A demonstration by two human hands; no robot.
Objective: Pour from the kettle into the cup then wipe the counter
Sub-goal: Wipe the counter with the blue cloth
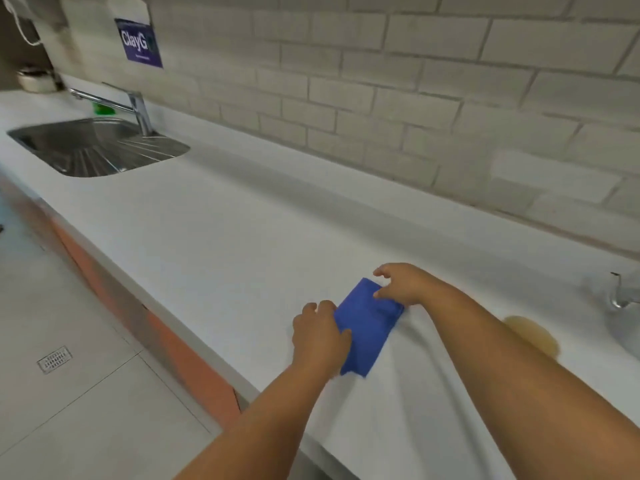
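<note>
Metal object (623,296) cut by right edge

A long white counter (221,216) runs beside a pale brick-tiled wall. A folded blue cloth (369,327) lies flat on it near its front edge. A yellowish-brown liquid puddle (533,334) sits to the cloth's right. A stainless steel sink (93,147) is set into the counter's far left end.

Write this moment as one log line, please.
stage: wiping | left hand: on blue cloth | right hand: on cloth | brown spill: unwiped
</note>
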